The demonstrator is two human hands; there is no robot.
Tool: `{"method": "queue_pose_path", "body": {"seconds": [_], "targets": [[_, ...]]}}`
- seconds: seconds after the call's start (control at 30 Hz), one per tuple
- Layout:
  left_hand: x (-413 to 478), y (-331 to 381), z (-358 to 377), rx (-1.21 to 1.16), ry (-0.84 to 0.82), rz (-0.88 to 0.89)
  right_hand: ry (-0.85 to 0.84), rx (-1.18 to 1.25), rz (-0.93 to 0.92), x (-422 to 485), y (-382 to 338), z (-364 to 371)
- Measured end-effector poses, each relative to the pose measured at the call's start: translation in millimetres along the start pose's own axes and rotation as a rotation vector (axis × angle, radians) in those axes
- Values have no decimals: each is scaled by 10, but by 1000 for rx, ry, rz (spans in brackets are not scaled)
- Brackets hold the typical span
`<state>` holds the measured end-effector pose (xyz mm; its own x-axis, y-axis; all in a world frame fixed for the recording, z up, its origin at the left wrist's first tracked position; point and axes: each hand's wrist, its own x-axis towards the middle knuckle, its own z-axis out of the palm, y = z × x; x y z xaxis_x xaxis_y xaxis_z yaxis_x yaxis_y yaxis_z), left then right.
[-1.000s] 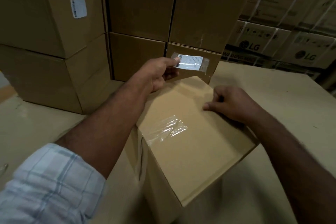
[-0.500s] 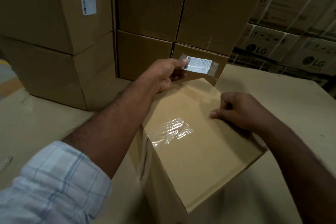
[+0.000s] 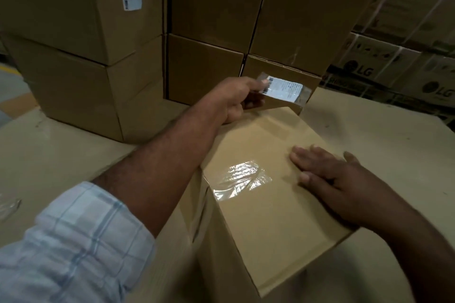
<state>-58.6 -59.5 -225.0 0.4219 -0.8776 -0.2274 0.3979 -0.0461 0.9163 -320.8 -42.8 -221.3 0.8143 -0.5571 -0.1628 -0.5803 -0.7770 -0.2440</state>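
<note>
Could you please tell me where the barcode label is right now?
The label is upper centre in the head view, pinched by the left hand just past the far edge of the box, in front of the stacked cartons.

Label (image 3: 283, 90) print unreadably blurred

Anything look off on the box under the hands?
Yes: the clear tape patch on the box top, near its left edge, is crinkled and skewed rather than flat. The label is not on the box; the left hand pinches it beyond the far corner. The right hand lies flat on the top.
</note>
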Motion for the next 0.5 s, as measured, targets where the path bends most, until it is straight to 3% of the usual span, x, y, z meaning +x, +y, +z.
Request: {"method": "queue_pose_path", "body": {"seconds": [0.07,0.17,0.2,0.33,0.4,0.47,0.5], "targets": [[11,-13,-8,-3,9,-1,17,-22,7,77,-187,7],[16,-20,-23,-8,11,4,3,199,-158,8,-389,111],[10,-20,-20,-8,12,11,-19,134,-147,8,-338,139],[-22,-19,13,7,13,24,82,-211,356,136,-26,-9],[-24,-7,13,9,7,18,89,-222,153,106,-182,13],[-39,-11,8,25,4,13,-77,-60,-108,16,-407,113],[-44,-8,8,30,2,13,-115,-38,-124,17,-402,133]]}}
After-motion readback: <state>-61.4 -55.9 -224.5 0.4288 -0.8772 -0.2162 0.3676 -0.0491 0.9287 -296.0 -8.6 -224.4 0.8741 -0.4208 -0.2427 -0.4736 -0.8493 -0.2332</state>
